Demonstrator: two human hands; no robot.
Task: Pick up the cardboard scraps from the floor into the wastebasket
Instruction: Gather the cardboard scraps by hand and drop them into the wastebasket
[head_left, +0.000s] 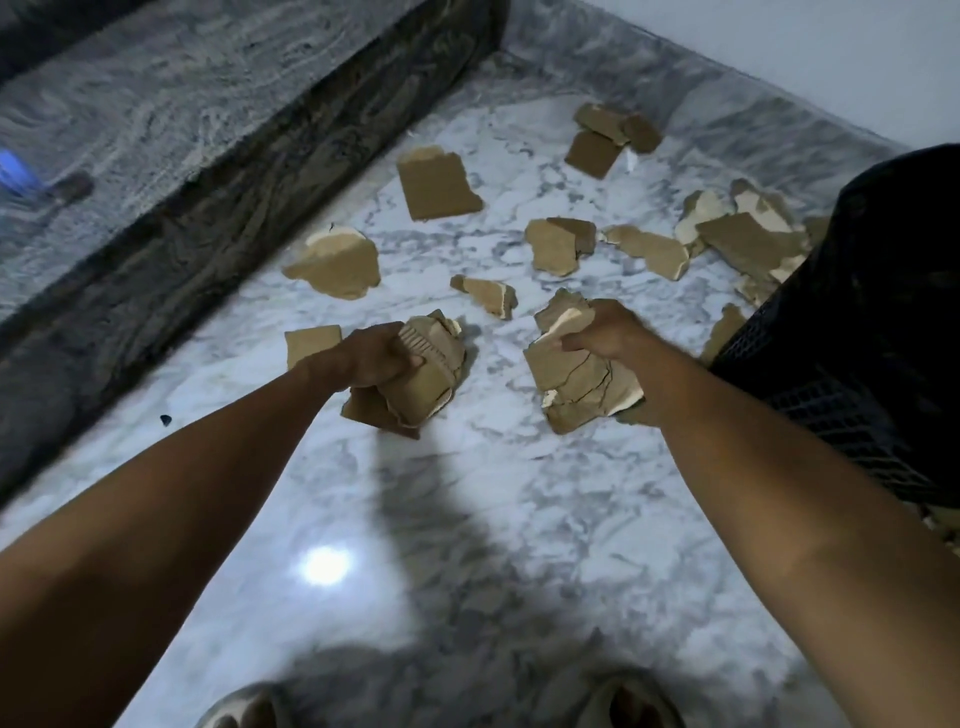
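While both arms reached over the marble floor (519, 493), the left hand (371, 356) clutched a wad of cardboard scraps (421, 376) & the right hand (605, 332) clutched a second wad (576, 374). More loose scraps (436, 182) lay toward the floor's far edge & far-right corner, some just beside the black mesh wastebasket (872, 322) at the right edge.

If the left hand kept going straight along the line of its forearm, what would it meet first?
Probably the small cardboard scrap on the floor, just beyond the wad of cardboard the left hand grips. Depth is unclear, since the hand may be above the floor and could pass over it.
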